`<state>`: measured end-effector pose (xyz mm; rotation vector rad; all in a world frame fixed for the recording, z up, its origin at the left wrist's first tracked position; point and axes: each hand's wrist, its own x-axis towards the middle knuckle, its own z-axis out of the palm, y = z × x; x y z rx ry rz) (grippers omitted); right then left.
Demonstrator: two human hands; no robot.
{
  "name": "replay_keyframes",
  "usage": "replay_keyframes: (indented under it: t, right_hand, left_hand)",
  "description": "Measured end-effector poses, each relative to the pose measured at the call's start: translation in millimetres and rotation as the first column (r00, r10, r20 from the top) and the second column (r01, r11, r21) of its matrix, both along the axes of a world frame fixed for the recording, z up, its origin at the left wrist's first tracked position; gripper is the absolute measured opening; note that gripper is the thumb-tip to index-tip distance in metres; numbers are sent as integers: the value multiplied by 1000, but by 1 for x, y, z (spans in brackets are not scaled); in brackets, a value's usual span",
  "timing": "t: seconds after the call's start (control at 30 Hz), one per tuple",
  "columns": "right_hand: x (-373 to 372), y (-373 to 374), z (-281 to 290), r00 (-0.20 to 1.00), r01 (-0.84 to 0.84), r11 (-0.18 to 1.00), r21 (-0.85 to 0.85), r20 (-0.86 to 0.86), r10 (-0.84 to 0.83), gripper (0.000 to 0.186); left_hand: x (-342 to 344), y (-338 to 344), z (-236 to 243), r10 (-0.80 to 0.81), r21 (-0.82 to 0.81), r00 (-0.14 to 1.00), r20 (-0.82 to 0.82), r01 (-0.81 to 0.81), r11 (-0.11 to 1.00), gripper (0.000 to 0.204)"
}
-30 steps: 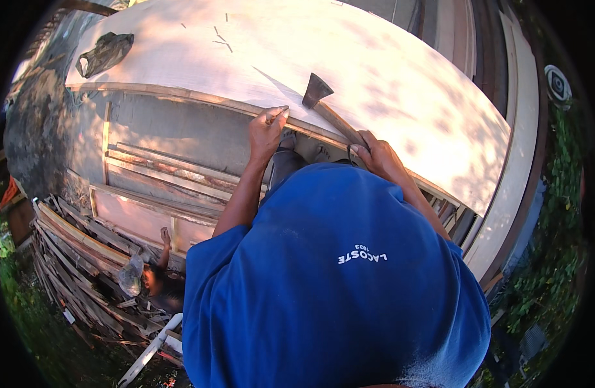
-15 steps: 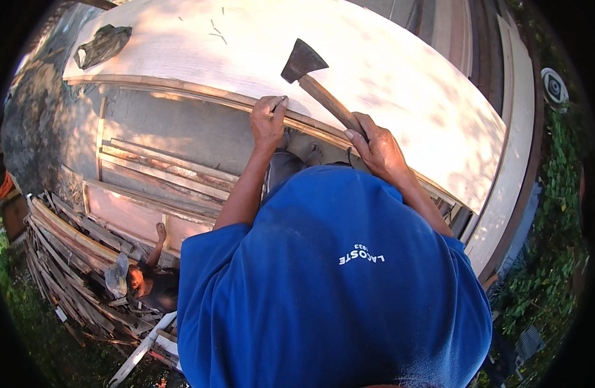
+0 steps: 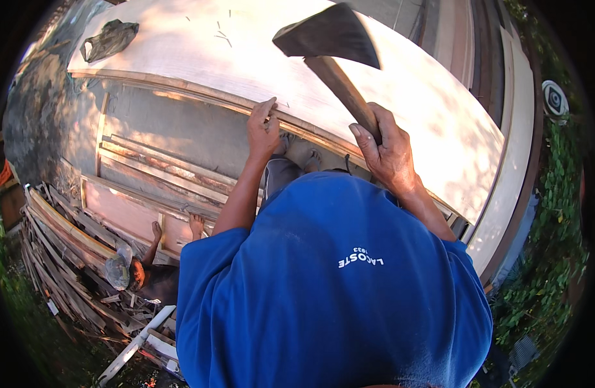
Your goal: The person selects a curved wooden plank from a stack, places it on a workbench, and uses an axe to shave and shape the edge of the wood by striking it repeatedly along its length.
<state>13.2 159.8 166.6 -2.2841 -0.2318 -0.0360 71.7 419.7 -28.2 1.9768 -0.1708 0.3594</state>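
Note:
A hatchet with a dark broad head and a wooden handle is raised over the pale plywood panel; my right hand is closed around the lower handle. My left hand is at the panel's near edge, touching its wooden frame strip, with the index finger and thumb apart. A small dark nail-like piece sits at the edge just right of those fingers. Several thin nails lie loose farther across the panel.
A crumpled dark plastic bag lies on the panel's far left. Long boards lie beyond the right side. At lower left are a framed panel, a pile of scrap wood and another person reaching toward the frame. Plants grow at right.
The hatchet has risen closer to the view, its head now larger, as my right hand lifted. My left fingers have parted from their pinch at the edge. The other person's second hand now shows.

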Motion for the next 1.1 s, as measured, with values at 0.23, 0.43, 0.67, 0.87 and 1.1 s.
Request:
replay_keyframes:
  t: [0.23, 0.43, 0.67, 0.87, 1.1]
  right_hand:
    - [14, -16, -67, 861, -294, 873, -389, -504, 65, 30]
    - [10, -31, -69, 876, -122, 958, -260, -481, -19, 35]
    - [1, -19, -98, 825, 42, 994, -104, -557, -93, 42]
    - [3, -9, -102, 800, 164, 984, -71, -573, -175, 41]
    - [36, 48, -82, 805, 249, 964, -96, -534, -261, 38]
  left_hand:
    - [-9, 39, -13, 268, 124, 963, -26, -263, 957, 32]
    - [24, 55, 11, 271, 280, 957, 101, -289, 915, 24]
    - [153, 91, 25, 139, 541, 974, 180, -215, 813, 30]
    - [227, 77, 33, 209, 830, 976, -60, -67, 554, 19]
    - [262, 98, 37, -22, 892, 990, -140, 136, 430, 15]
